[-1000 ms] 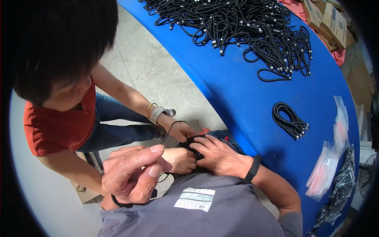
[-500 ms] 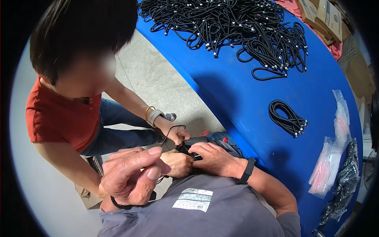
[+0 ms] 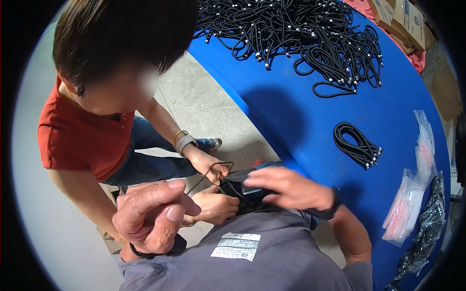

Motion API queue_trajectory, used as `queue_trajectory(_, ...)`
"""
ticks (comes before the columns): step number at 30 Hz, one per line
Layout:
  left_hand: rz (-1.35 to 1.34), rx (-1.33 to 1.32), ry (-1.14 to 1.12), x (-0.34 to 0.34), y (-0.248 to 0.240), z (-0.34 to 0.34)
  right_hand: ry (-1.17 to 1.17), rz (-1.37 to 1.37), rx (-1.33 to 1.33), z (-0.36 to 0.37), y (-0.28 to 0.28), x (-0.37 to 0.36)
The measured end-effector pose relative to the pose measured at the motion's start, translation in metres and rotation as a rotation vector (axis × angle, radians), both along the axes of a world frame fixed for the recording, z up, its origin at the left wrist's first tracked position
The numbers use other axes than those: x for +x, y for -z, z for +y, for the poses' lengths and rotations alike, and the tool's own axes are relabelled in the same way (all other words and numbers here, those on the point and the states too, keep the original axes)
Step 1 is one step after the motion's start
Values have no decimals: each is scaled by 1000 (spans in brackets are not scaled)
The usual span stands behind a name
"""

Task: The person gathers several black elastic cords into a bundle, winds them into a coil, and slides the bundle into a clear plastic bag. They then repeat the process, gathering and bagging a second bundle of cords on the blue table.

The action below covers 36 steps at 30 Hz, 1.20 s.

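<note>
My left hand [image 3: 153, 213] is raised at the lower left, its fingers loosely bent, thumb and fingertips apart, with nothing visible in them. My right hand [image 3: 291, 186] hovers with fingers stretched out, beside a black device or pouch [image 3: 238, 191] at my waist; part of that is hidden. Both hands of a co-worker are at it: one [image 3: 211, 166] at its far side, the other [image 3: 213, 206] at its near left. A thin black cord [image 3: 206, 175] loops up between them. What their fingertips grip is hard to make out.
Blue table [image 3: 320, 136] to the right. On it are a heap of black elastic cord loops [image 3: 291, 29], a small bundle of loops [image 3: 357, 145], clear plastic bags [image 3: 403, 203] and a dark plastic bag [image 3: 427, 228]. Cardboard boxes [image 3: 403, 19] stand far right. A co-worker in red [image 3: 82, 140] leans in left.
My right hand has lifted off the black thing and moved right, fingers straightening. My left hand has shifted slightly left. The co-worker's cord loop has spread wider.
</note>
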State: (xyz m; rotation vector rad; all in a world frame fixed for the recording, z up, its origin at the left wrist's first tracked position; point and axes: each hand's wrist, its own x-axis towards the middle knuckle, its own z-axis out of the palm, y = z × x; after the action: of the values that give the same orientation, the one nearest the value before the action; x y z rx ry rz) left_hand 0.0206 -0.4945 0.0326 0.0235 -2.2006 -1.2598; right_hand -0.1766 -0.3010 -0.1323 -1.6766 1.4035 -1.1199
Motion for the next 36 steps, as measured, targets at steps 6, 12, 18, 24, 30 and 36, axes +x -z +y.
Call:
queue_trajectory(6, -109, -65, -57, 1, -3, 4, 586, -304, 56, 66, -35, -84)
queue_trajectory(12, -59, 6, -50, -17, -1, 4, 778, -757, -95, 93, 13, -106)
queue_trajectory(18, -72, -35, -76, -26, -1, 11, 715, -771, 170, 77, 26, -92)
queue_trajectory(24, -98, -66, -30, -30, -7, 6, 367, -452, 162, 24, 15, -51)
queue_trajectory(30, -96, -69, -12, -29, -9, 0, 204, -89, 29, -23, 15, -4)
queue_trajectory(36, -97, -16, 54, -27, -9, -1, -13, 114, 206, -62, 50, 19)
